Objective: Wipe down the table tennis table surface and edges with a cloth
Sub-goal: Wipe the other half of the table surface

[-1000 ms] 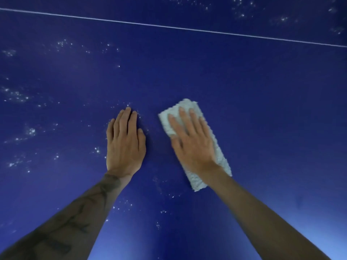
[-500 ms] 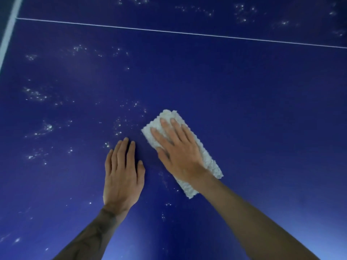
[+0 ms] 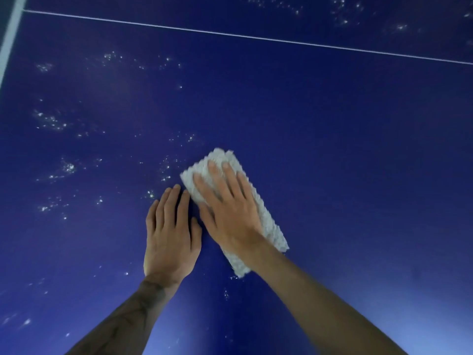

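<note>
Nearest: two bare forearms (image 3: 320, 298) reaching forward, the left one tattooed, over a dark blue, smooth table tennis table surface (image 3: 358, 175).

Just beyond: left hand (image 3: 170, 234) laid flat on the bare blue, fingers straight and close together, holding nothing, only resting. Just beside it: right hand (image 3: 227, 213) spread over a white, nubbly, folded rectangular cloth (image 3: 271, 231), fingers straight and slightly fanned, pressing down rather than gripping. Cloth flat on the surface near the middle of the view, slanted away to the left, both short ends showing past the hand.

Farther out: scattered pale specks (image 3: 51, 121), perhaps droplets, to the left of and ahead of the cloth, more at the far right. Farthest: a thin white painted line (image 3: 256, 38) across the table and a pale edge band (image 3: 10, 39) at the far left.

Likely mid-stroke toward the specks. Risks from here:
- With only a flat press and no pinch, easy to slide off the cloth or bunch it up.
- With the left hand so close on that side, easy to bump it or skip the patch beneath.
- With light pressure, likely to smear rather than lift.
- With far clusters and the edge untouched, easy to miss on a short reach.
</note>
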Demonstrator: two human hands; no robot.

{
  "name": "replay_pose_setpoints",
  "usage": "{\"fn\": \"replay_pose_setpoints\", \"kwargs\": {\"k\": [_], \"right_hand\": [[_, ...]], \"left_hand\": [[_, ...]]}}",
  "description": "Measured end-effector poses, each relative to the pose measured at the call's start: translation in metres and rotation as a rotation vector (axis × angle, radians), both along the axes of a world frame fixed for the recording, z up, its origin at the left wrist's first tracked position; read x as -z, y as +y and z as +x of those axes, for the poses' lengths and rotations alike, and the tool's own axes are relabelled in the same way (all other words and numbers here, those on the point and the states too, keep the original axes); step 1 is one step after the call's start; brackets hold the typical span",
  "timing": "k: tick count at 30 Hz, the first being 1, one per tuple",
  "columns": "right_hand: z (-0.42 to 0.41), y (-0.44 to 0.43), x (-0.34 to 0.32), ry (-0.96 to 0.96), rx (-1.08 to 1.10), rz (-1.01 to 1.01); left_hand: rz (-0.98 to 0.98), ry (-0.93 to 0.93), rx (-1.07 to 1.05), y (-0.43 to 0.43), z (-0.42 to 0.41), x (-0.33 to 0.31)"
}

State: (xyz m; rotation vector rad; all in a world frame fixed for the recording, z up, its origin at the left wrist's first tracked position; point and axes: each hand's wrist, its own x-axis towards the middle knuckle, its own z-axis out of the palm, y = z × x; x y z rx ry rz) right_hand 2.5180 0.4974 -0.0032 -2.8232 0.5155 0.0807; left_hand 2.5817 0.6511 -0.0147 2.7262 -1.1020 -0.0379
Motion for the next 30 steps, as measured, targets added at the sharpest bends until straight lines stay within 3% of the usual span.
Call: {"fn": "replay_pose_setpoints", "kwargs": {"k": [2,5,11,14,18,22,26,28,30], "right_hand": [[-0.028,-0.009,0.003,0.015,-0.023,-0.026],[-0.05,-0.049,0.002,0.071,0.202,-0.053],[-0.005,-0.066,-0.004,0.051,0.53,-0.021],[0.006,-0.021,-0.001,0.017,0.389,-0.029],[-0.047,0.008,0.006,-0.005,0.093,-0.037],[-0.085,-0.028,0.001,0.076,0.33,-0.055],[-0.05,-0.032,-0.006,0.062,0.578,-0.019],[-0.026,-0.005,-0.005,0.046,0.552,-0.001],[-0.02,0.033,0.0,0.03,0.341,-0.031]], "left_hand": [[-0.001,0.014,-0.01,0.0,0.0,-0.001],[-0.007,0.045,-0.024,0.0,0.0,-0.003],[0.01,0.075,-0.02,0.0,-0.001,-0.005],[0.026,0.083,-0.015,0.001,-0.001,-0.005],[0.007,0.089,0.001,0.002,-0.001,-0.007],[-0.034,0.12,-0.012,0.006,-0.003,-0.017],[-0.037,0.096,0.019,0.038,-0.014,-0.021],[-0.006,0.073,0.058,0.057,-0.019,-0.018],[0.021,0.071,0.093,0.071,-0.021,-0.015]]}}
